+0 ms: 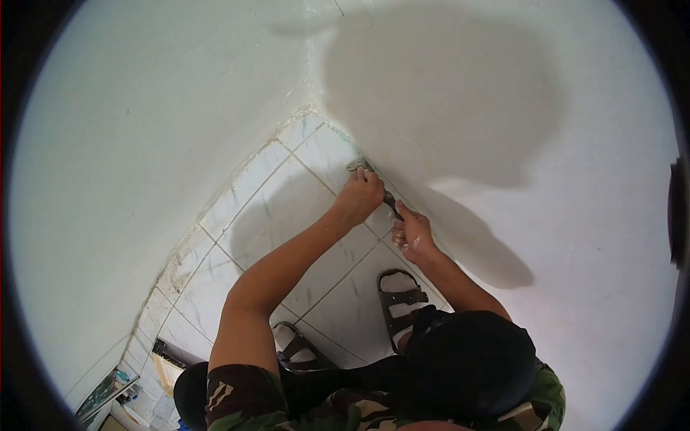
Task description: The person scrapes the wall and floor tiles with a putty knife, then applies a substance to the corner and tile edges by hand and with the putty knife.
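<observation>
My right hand (pixel 413 231) is closed around the dark handle of a scraper-like tool (pixel 391 202). Whitish residue marks its fingers. Further along, my left hand (pixel 363 192) grips the same tool close to its grey head (pixel 357 165), fingers pressed down on it. My left hand hides part of the tool, so its exact kind is hard to make out. The head lies low against the seam where the right wall (pixel 460 129) meets the tiled floor (pixel 322 154), a short way from the corner.
The left wall (pixel 165 129) meets the right one at a corner (pixel 309 108), with rough, stained edges along the floor. My sandalled feet (pixel 399 302) are on the tiles close behind my hands. Assorted items and a framed panel (pixel 106 395) stand at the lower left.
</observation>
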